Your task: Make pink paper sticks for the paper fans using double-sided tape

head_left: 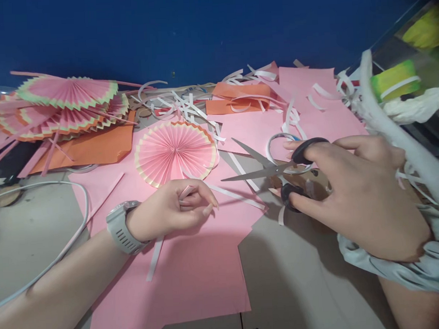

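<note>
Black-handled scissors hang from my right hand, with its thumb and fingers through the loops and the blades apart, pointing left. My left hand, wearing a grey watch, is curled over the pink paper sheets; a small pinkish piece shows among its bent fingers. Just behind that hand lies a round pleated pink rosette with a cream and orange edge. A white strip runs from near the left fingertips toward the scissors, and another strip lies below the left wrist.
Stacked pleated fans with pink strips sit at the back left on orange paper. White paper scraps and a tape roll lie further back. A white cable curves at left; a blue wall stands behind.
</note>
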Demonstrator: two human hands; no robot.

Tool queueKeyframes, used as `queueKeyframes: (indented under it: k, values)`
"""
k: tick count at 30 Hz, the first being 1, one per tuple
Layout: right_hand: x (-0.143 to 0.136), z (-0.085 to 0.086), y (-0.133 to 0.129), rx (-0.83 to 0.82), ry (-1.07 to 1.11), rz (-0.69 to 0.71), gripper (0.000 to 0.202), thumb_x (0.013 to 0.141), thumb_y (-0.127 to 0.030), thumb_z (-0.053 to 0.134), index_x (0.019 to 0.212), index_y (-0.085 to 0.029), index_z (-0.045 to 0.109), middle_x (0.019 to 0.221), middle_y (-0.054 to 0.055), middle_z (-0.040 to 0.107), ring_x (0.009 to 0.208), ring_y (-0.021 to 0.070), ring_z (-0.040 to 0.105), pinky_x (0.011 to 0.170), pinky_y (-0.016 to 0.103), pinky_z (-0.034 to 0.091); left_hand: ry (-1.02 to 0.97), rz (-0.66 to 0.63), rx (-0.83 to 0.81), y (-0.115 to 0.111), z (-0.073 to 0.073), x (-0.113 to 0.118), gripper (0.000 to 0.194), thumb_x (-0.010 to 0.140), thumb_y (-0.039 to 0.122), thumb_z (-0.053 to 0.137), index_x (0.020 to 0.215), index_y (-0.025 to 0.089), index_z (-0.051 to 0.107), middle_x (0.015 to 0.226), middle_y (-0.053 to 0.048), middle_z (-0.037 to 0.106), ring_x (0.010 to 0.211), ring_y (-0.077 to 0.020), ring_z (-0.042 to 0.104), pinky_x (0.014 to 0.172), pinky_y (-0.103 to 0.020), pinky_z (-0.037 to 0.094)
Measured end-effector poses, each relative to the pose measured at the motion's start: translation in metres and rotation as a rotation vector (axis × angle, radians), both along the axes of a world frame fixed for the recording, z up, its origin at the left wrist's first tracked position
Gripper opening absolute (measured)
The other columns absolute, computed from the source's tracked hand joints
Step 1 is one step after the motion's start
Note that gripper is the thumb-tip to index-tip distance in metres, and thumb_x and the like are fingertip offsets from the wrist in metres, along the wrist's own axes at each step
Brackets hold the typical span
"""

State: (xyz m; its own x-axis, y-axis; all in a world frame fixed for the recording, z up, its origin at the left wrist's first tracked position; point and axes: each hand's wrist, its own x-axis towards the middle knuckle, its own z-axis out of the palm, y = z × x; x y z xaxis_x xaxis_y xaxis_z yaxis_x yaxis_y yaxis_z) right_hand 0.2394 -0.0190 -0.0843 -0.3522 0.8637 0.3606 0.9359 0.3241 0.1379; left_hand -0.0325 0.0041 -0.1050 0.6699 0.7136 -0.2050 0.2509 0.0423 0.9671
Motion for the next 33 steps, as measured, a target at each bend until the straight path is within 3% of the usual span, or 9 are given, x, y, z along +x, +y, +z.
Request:
queueKeyframes:
  k: [6, 10, 16, 22, 25, 29, 33]
  values:
    - [0.000, 0.001, -0.001, -0.015, 0.018, -0.005, 0.034, 0.068, -0.043, 0.059, 0.093, -0.020, 0.052, 0.083, 0.005, 0.061, 0.091, 0.0303, 0.047, 0.074, 0.041, 0.035, -0.069, 0.063, -0.094, -0.001, -0.003, 0.000, 0.013, 0.074, 0.004, 0.054, 0.072, 0.017, 0.054, 0.056, 0.008, 0.030, 0.055, -0.0071, 0.041, 0.058, -0.022, 0.044]
    - [-0.001, 0.000, -0.001, -0.010, 0.014, -0.006, 0.034, 0.067, -0.041, 0.060, 0.092, -0.020, 0.052, 0.086, 0.005, 0.062, 0.091, 0.0302, 0.047, 0.073, 0.041, 0.035, 0.000, 0.067, -0.084, -0.001, 0.001, 0.002, 0.009, 0.073, 0.013, 0.065, 0.078, 0.016, 0.057, 0.059, 0.009, 0.024, 0.047, -0.0035, 0.029, 0.051, -0.018, 0.041]
    - [-0.001, -0.001, -0.001, -0.050, 0.031, 0.029, 0.034, 0.069, -0.037, 0.061, 0.096, -0.019, 0.053, 0.093, 0.005, 0.065, 0.091, 0.0289, 0.046, 0.076, 0.041, 0.036, -0.017, 0.120, -0.131, -0.001, 0.000, 0.002, 0.021, 0.073, 0.027, 0.070, 0.068, 0.015, 0.053, 0.062, 0.003, 0.054, 0.061, -0.0106, 0.056, 0.060, -0.023, 0.046]
    - [-0.004, 0.000, -0.003, -0.130, 0.023, 0.138, 0.029, 0.071, -0.031, 0.061, 0.097, -0.019, 0.055, 0.105, 0.004, 0.065, 0.097, 0.0292, 0.045, 0.082, 0.042, 0.034, -0.030, 0.110, 0.064, 0.001, -0.001, -0.001, 0.045, 0.093, 0.036, 0.037, 0.055, 0.016, 0.051, 0.057, 0.003, 0.050, 0.056, -0.0086, 0.049, 0.063, -0.023, 0.041]
    - [-0.007, 0.001, -0.004, -0.154, 0.048, 0.212, 0.030, 0.070, -0.033, 0.064, 0.096, -0.020, 0.057, 0.105, 0.003, 0.065, 0.097, 0.0289, 0.046, 0.083, 0.042, 0.032, -0.049, 0.184, 0.085, 0.002, -0.002, 0.000, 0.025, 0.086, 0.034, 0.054, 0.068, 0.017, 0.053, 0.062, 0.004, 0.051, 0.057, -0.0085, 0.047, 0.058, -0.021, 0.040]
    - [-0.010, 0.001, -0.004, -0.161, 0.075, 0.240, 0.032, 0.071, -0.039, 0.064, 0.097, -0.022, 0.057, 0.102, 0.002, 0.066, 0.101, 0.0288, 0.049, 0.086, 0.043, 0.027, -0.079, 0.261, 0.052, 0.002, -0.004, 0.002, 0.038, 0.090, 0.039, 0.045, 0.059, 0.017, 0.047, 0.054, 0.004, 0.043, 0.049, -0.0077, 0.038, 0.050, -0.021, 0.035]
    - [-0.011, 0.000, -0.006, -0.156, 0.074, 0.246, 0.035, 0.072, -0.043, 0.063, 0.100, -0.022, 0.057, 0.102, 0.003, 0.066, 0.104, 0.0293, 0.049, 0.088, 0.043, 0.026, -0.124, 0.287, -0.001, 0.001, -0.005, 0.002, 0.027, 0.086, 0.039, 0.053, 0.070, 0.017, 0.050, 0.057, 0.006, 0.038, 0.049, -0.0068, 0.034, 0.048, -0.020, 0.032]
